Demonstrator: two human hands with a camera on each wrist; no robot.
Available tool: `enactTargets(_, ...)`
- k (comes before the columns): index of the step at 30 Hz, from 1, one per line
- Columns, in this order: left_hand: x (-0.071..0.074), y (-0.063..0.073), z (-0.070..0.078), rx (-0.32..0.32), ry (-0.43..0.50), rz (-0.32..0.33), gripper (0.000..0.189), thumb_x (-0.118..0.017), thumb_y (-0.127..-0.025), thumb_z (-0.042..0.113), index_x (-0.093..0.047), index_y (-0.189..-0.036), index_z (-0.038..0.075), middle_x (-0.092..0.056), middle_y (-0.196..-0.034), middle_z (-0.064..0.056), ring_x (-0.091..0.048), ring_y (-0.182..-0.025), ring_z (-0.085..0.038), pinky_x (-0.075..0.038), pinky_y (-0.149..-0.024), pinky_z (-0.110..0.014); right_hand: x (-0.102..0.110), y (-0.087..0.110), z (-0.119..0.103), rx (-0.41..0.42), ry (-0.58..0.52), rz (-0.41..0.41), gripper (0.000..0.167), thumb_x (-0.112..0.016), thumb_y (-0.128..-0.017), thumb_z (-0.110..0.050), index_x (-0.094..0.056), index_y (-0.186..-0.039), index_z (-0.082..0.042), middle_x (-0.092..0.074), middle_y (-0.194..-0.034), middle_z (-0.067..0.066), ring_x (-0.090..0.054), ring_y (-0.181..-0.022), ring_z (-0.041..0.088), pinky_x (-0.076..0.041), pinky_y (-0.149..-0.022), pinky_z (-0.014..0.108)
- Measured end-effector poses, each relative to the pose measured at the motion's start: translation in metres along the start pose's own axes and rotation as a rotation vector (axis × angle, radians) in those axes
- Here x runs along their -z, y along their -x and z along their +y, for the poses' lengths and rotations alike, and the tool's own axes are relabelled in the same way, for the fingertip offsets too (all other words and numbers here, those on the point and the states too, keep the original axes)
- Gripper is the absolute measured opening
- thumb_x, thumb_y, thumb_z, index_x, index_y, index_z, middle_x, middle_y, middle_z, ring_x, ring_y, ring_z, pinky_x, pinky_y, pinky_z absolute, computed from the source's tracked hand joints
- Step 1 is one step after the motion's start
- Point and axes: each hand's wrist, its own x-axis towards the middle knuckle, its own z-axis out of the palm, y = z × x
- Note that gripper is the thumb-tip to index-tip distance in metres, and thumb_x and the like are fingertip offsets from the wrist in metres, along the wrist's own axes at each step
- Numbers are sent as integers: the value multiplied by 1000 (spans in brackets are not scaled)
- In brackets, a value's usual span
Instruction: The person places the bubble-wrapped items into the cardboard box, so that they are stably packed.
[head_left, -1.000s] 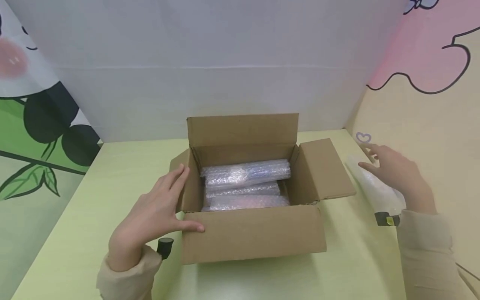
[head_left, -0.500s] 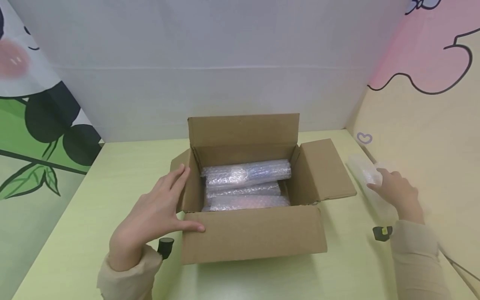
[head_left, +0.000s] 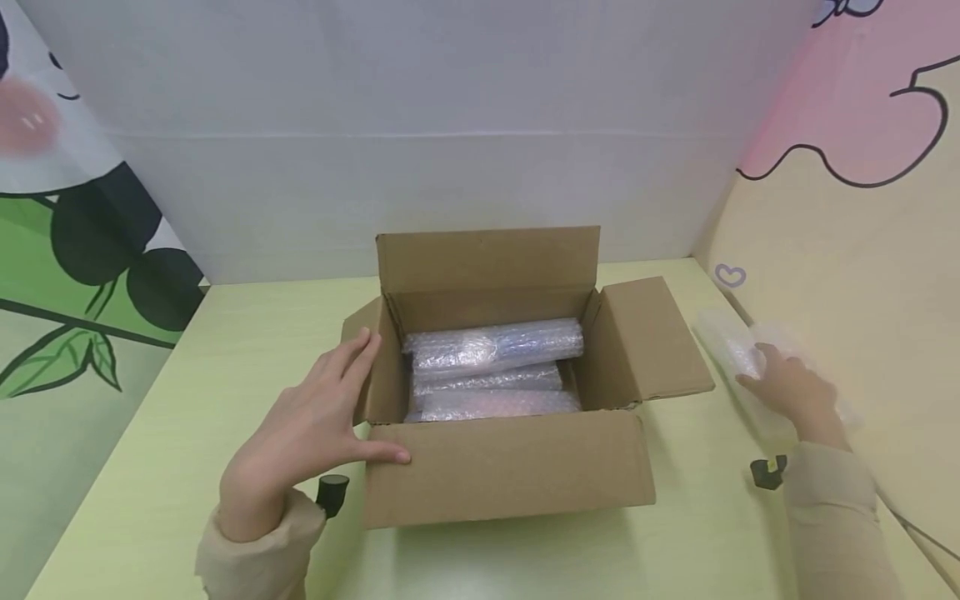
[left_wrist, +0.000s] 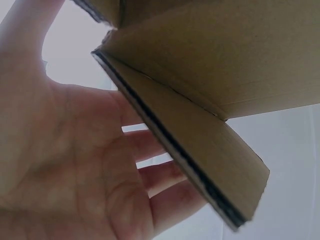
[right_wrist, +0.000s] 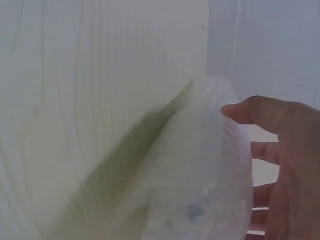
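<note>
An open cardboard box (head_left: 510,471) stands mid-table in the head view, its flaps spread. Inside lie several bundles in bubble wrap, the top one a silvery roll (head_left: 495,346). My left hand (head_left: 307,425) rests at the box's left side, fingers stretched along the outside of the left flap (left_wrist: 185,135) and thumb on the front flap. At the table's right edge, my right hand (head_left: 798,392) holds a piece of bubble wrap (head_left: 727,337). In the right wrist view the thumb presses the bubble wrap (right_wrist: 195,160) while the fingers reach behind it. What it encloses is unclear.
The pale yellow table (head_left: 247,358) meets a white backdrop (head_left: 465,167) behind the box. A printed wall panel (head_left: 847,258) borders the right side, another (head_left: 67,267) the left. The box's right flap (head_left: 652,337) juts toward the bubble wrap.
My right hand has come down and slightly nearer onto the bubble wrap, and the wrap has shifted a little under it. The left hand and the box stay put.
</note>
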Motion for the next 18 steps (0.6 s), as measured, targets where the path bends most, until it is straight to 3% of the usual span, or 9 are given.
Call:
enactTargets(7,-1,0,0,-1,-1,4,133,-68,-59,80,-18,-154,2,-26,-157,-16,-35,-137,-39,-53,-68,-50,19,4,-4,31,31,80,77,-45,-94,-58,-26,-146,-4,-44,-120,43,-52,-100,60,-42,-62,67)
enactTargets(10,-1,0,0,-4,-3,7,133,-69,-59,80,-19,-154,2,-26,-157,-16,-36,-137,-39,-53,-68,-50,39,11,-14,49,52,128,77,-45,-95,-58,-25,-148,-5,-45,-119,42,-54,-97,59,-42,-60,68)
enactTargets(18,0,0,0,-1,-7,6,133,-68,-59,81,-18,-154,2,-26,-157,-16,-36,-136,-39,-53,-67,-48,100,30,-57,89,76,305,73,-45,-94,-55,-23,-154,-18,-42,-128,35,-47,-108,55,-39,-63,71)
